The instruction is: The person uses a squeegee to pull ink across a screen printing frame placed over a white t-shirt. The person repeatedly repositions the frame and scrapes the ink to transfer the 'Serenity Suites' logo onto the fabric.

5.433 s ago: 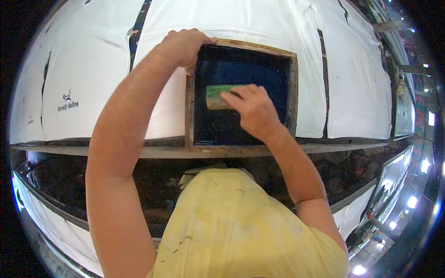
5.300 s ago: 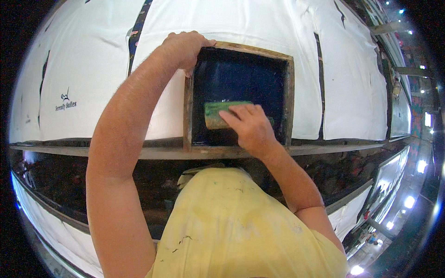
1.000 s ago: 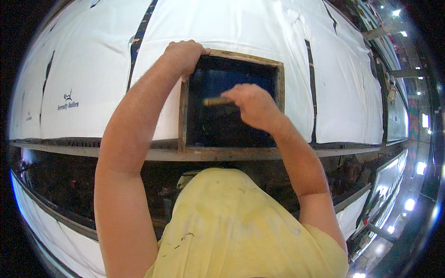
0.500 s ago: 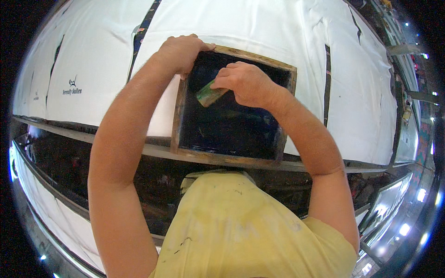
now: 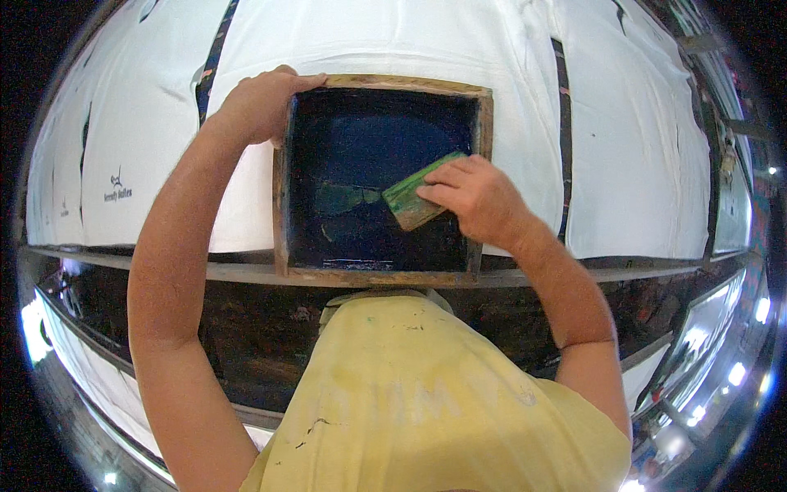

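Note:
A wooden-framed printing screen [image 5: 485, 115] with a dark blue mesh [image 5: 369, 131] lies on white cloth at the near edge of a long table. My left hand [image 5: 264, 105] grips the frame's far left corner, its thumb along the top bar. Inside the frame, my right hand [image 5: 484, 201] holds a squeegee [image 5: 412, 205] with green and bare-wood faces, tilted over the right half of the mesh. A paler greenish patch shows on the mesh left of the squeegee. Whether its blade edge touches the mesh is hidden.
White cloth panels [image 5: 168, 176] cover the table side by side, with narrow dark gaps between them. One panel at left bears a small dark printed mark [image 5: 117, 187]. The table's edge rail [image 5: 541, 275] runs just in front of my yellow shirt. Another table with white cloth [image 5: 90, 369] stands behind me.
My right hand has carried the squeegee toward me and to the right across the mesh, and its angle has changed. The left hand still grips the frame corner. The whole view has shifted slightly.

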Action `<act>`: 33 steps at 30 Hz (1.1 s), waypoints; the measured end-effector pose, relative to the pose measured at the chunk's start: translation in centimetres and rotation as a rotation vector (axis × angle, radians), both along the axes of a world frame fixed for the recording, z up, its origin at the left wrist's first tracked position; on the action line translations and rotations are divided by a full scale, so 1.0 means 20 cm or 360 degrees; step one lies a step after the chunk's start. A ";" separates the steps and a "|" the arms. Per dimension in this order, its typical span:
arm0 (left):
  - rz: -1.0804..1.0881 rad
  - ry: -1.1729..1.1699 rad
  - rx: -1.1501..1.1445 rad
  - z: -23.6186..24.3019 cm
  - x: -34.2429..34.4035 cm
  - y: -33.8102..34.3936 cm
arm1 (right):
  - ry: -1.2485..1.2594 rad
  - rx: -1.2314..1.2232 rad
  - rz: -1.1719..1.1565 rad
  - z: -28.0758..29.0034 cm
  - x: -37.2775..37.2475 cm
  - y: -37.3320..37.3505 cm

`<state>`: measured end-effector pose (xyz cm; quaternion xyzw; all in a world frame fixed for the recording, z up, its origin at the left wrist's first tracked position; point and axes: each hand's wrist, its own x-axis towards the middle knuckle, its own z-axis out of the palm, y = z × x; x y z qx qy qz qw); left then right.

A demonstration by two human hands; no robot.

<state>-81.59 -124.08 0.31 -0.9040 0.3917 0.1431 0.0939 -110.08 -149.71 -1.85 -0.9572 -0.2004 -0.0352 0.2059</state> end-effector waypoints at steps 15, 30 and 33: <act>-0.0151 0.0038 -0.0045 0.01 0.06 0.00 | 0.0372 -0.0051 -0.0353 0.19 0.03 0.28; -0.0086 0.0143 -0.0102 0.03 0.02 0.04 | -0.0119 -0.0178 -0.0490 -0.05 0.14 0.66; -0.0111 0.0144 -0.0074 0.04 0.03 0.03 | -0.0064 -0.0149 -0.0472 -0.02 0.04 0.75</act>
